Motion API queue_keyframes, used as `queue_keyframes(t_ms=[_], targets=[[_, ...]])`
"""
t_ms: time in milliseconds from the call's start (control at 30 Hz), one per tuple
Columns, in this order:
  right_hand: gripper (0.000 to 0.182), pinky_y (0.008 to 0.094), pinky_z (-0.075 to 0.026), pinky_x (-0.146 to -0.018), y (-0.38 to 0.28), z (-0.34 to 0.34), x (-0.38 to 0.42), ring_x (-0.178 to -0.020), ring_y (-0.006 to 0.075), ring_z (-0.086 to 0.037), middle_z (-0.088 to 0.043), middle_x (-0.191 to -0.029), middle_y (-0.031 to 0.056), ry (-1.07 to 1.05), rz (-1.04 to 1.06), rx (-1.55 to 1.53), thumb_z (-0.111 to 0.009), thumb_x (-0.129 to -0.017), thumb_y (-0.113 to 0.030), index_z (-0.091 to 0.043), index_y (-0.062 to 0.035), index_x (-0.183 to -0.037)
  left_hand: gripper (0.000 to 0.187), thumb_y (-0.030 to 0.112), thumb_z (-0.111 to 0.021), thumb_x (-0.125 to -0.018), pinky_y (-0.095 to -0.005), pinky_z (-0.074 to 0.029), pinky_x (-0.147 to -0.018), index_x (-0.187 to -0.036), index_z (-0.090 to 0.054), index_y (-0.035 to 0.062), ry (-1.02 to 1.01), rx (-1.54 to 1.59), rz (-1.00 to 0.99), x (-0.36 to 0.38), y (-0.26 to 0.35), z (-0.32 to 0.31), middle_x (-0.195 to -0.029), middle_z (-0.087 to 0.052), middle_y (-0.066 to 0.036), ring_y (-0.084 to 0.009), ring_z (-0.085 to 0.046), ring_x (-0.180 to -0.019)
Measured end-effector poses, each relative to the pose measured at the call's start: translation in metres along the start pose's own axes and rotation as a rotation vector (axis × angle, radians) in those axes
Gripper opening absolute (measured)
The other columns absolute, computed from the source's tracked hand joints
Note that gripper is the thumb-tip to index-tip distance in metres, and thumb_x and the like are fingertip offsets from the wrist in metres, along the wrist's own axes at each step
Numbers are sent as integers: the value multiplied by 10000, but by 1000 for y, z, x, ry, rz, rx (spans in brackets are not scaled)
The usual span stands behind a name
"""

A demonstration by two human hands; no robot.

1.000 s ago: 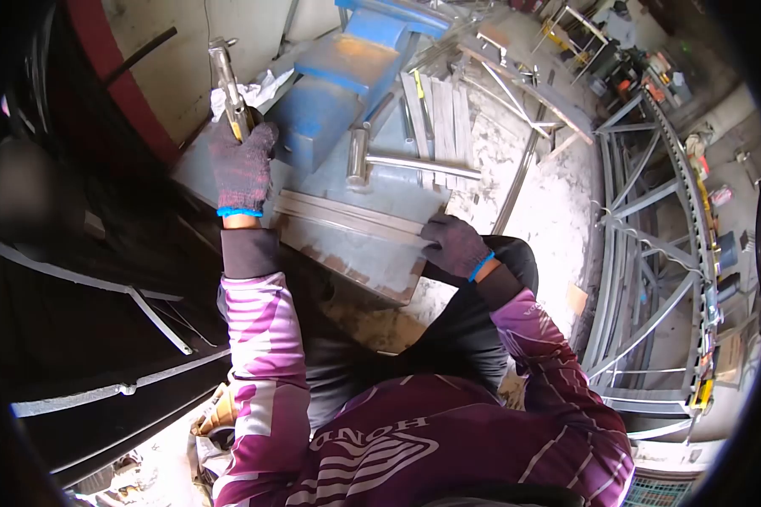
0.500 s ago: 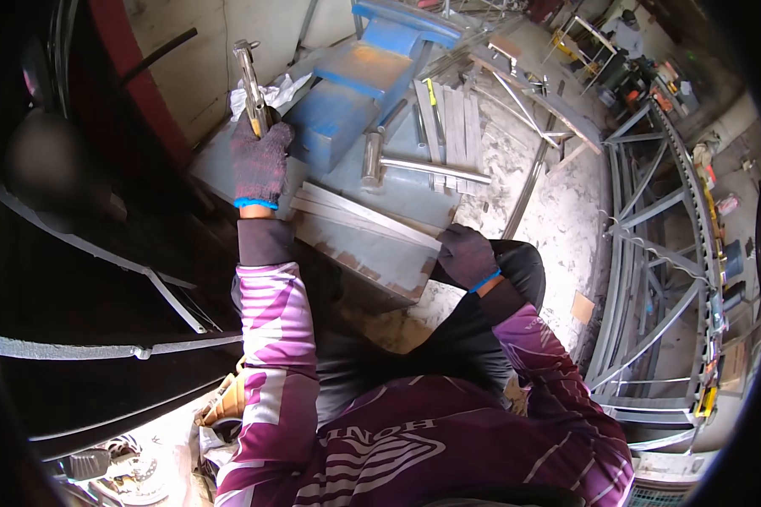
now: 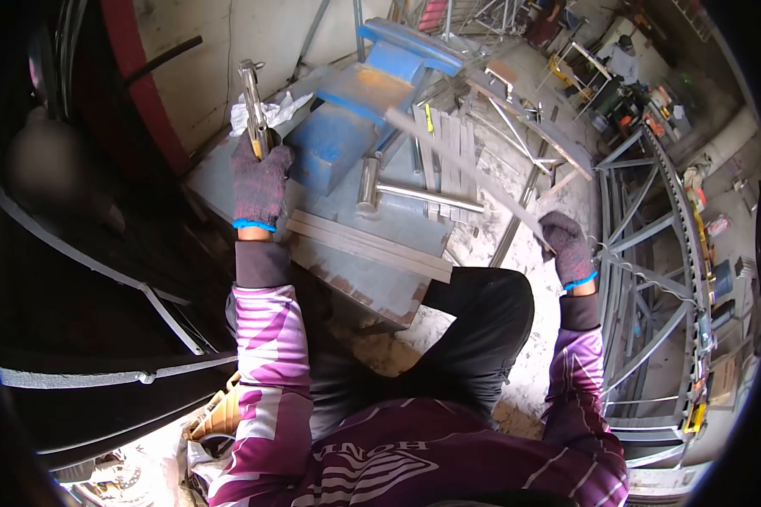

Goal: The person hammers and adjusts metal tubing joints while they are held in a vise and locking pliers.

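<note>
- My left hand (image 3: 260,188), in a dark knit glove with a blue cuff, is hovering over the left side of the table (image 3: 317,190), its fingers grasping a metal tool (image 3: 251,97).
- My right hand (image 3: 569,253), gloved the same way, is hanging past the right side of the table, its fingers closing on one end of a flat strip (image 3: 473,173).
- That strip is slanting from my fingers up and leftward, its blurring far end reaching over the far part of the table.
- Two or more loose strips (image 3: 368,245) are lying side by side along the table's near edge, below the hammer (image 3: 369,184).
- The hammer is resting mid-table, its handle pointing right.
- A row of strips (image 3: 452,160) is lying at the table's far right.
- A blue block (image 3: 334,139) is standing toward the back of the table, with a white rag (image 3: 275,111) bunching up left of it.
- Beyond the table, a tall metal frame (image 3: 651,224) is standing on the right, and a person (image 3: 623,63) is showing far off.
</note>
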State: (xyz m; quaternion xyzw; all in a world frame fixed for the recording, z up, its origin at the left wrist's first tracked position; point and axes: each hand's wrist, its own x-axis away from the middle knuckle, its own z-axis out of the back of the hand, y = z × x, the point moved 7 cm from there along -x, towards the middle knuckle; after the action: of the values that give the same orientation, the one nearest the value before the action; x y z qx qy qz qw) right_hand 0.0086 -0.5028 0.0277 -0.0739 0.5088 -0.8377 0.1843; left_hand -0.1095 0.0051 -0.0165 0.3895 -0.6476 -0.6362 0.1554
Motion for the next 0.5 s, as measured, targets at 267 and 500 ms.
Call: queue_keyframes(t_ms=[267,500], targets=[[253,348,-496,-763,-60,-135,-144,-845,257,-623,-642,-865,138,-1,169,138,-662,-804,-215,-681,16,-905,332,51,-655,-788,-290,-462,-632,-1110,-606,-14,-27,-111,2,2,-8,-6,-796,-562,-13,-121,-513,-692],[305,409,-526,-838,-67,-203,-244,-927,361,-664,-671,-1010,232,-14,315,411,-655,-762,-230,-711,-14,-970,414,34,-659,-777,-295,-477,-649,-1185,-608,-10,-44,-204,38,0,-11,-9,-813,-573,-34,-116,-523,-708]])
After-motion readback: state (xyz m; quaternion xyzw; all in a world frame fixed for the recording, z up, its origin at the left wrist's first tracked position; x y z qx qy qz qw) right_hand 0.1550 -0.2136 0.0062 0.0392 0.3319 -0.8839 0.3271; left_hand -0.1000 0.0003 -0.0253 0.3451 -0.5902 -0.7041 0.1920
